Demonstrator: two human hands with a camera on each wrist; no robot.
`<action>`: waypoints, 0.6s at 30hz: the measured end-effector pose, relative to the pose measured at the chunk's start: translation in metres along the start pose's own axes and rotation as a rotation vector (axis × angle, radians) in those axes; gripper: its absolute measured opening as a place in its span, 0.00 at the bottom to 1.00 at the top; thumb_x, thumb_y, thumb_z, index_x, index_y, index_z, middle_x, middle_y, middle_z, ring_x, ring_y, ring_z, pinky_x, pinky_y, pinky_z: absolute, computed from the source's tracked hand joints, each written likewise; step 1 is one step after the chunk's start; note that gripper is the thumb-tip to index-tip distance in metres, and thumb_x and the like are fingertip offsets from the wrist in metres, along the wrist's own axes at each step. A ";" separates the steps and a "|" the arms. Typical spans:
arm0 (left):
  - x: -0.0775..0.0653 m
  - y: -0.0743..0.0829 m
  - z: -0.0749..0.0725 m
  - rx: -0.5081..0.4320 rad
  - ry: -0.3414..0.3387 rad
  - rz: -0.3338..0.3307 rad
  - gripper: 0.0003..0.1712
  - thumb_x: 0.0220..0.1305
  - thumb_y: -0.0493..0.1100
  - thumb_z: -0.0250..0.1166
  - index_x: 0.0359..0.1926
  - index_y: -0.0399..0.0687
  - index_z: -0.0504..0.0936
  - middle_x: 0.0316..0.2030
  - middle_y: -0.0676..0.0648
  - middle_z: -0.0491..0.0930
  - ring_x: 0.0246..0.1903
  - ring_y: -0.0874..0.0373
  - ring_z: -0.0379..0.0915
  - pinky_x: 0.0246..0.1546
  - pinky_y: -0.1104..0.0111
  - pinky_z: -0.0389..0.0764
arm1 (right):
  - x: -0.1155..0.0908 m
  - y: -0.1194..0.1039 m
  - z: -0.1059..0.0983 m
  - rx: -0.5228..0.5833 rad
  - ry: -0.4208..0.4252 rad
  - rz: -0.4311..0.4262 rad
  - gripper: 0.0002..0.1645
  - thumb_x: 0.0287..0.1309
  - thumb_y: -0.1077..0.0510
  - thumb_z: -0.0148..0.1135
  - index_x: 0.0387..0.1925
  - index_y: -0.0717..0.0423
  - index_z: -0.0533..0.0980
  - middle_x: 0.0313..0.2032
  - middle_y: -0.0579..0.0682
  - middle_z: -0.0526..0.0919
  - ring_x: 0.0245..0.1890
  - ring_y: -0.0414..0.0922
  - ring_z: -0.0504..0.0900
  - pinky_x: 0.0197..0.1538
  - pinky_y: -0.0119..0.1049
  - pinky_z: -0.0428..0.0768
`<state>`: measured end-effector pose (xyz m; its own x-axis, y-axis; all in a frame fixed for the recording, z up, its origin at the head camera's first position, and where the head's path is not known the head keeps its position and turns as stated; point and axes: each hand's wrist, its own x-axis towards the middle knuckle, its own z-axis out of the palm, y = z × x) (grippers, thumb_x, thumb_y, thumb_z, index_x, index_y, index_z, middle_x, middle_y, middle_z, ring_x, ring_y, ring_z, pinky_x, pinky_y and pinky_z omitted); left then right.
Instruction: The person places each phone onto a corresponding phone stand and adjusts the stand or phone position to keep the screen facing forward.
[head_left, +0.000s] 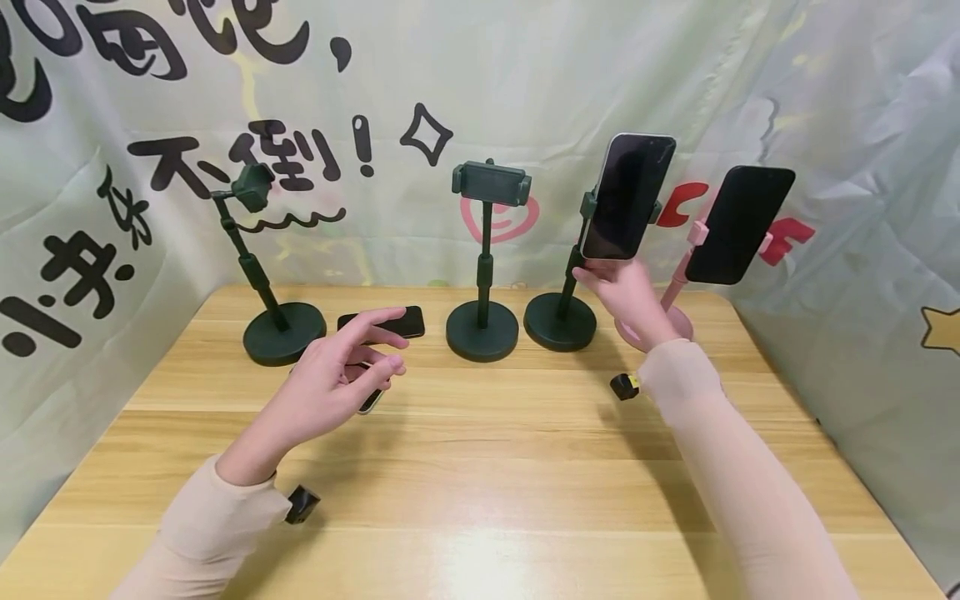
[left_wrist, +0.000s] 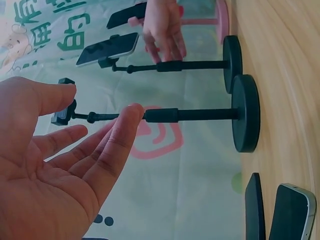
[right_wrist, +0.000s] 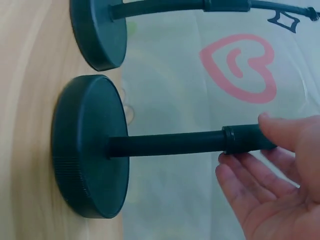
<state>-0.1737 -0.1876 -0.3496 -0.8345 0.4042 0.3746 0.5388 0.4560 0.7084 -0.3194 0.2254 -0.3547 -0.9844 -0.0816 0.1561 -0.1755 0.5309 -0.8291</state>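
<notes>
My left hand [head_left: 333,383] hovers over the table's left side, fingers loosely bent and holding nothing. Two phones lie under and behind it: a dark phone [head_left: 405,322] and a pale-edged phone [head_left: 371,402], mostly covered by the hand. At the right, my right hand [head_left: 633,296] holds the collar [right_wrist: 245,138] of a dark green phone stand [head_left: 560,321], thumb on one side and fingers on the other. A phone [head_left: 628,196] sits upright and tilted in that stand's clamp. Beside it, a pink stand [head_left: 678,279] holds another black phone [head_left: 738,223].
Two more dark green stands hold no phone: one in the middle [head_left: 482,329] with its clamp level, one at left [head_left: 283,333] leaning with its clamp turned aside. A printed cloth [head_left: 375,242] hangs behind the wooden table [head_left: 480,475].
</notes>
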 end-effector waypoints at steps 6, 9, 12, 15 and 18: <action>0.001 -0.001 -0.002 0.003 0.005 -0.008 0.32 0.77 0.39 0.67 0.77 0.56 0.71 0.54 0.48 0.88 0.40 0.65 0.89 0.37 0.68 0.91 | -0.012 0.002 0.000 -0.065 -0.041 0.030 0.32 0.77 0.49 0.65 0.74 0.59 0.73 0.69 0.63 0.81 0.70 0.60 0.80 0.75 0.58 0.76; 0.001 -0.002 -0.003 0.005 0.006 -0.017 0.32 0.77 0.39 0.67 0.77 0.56 0.71 0.54 0.49 0.88 0.40 0.66 0.90 0.38 0.66 0.91 | -0.016 0.003 -0.004 -0.114 -0.117 0.049 0.30 0.78 0.49 0.63 0.72 0.60 0.75 0.66 0.63 0.83 0.66 0.59 0.85 0.72 0.55 0.79; 0.002 -0.003 -0.004 0.000 0.003 -0.030 0.32 0.77 0.39 0.67 0.77 0.56 0.71 0.55 0.48 0.87 0.41 0.66 0.90 0.38 0.64 0.92 | -0.019 0.004 -0.004 -0.103 -0.199 0.062 0.29 0.79 0.49 0.63 0.71 0.63 0.76 0.64 0.65 0.85 0.63 0.59 0.87 0.67 0.49 0.83; 0.003 -0.005 -0.004 -0.004 0.004 -0.045 0.31 0.77 0.40 0.67 0.77 0.56 0.70 0.55 0.47 0.87 0.41 0.66 0.90 0.39 0.65 0.92 | -0.020 0.001 0.001 -0.071 -0.236 0.039 0.30 0.79 0.49 0.63 0.70 0.64 0.76 0.62 0.68 0.85 0.61 0.60 0.88 0.64 0.46 0.85; 0.003 -0.008 -0.004 -0.004 0.004 -0.060 0.31 0.78 0.40 0.67 0.77 0.56 0.70 0.55 0.46 0.87 0.42 0.66 0.90 0.39 0.64 0.92 | -0.020 -0.004 0.007 -0.067 -0.230 -0.003 0.30 0.78 0.49 0.63 0.72 0.61 0.75 0.61 0.68 0.85 0.60 0.59 0.88 0.63 0.47 0.85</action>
<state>-0.1811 -0.1936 -0.3517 -0.8655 0.3731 0.3342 0.4878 0.4762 0.7317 -0.2986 0.2186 -0.3585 -0.9627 -0.2695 0.0256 -0.1847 0.5846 -0.7900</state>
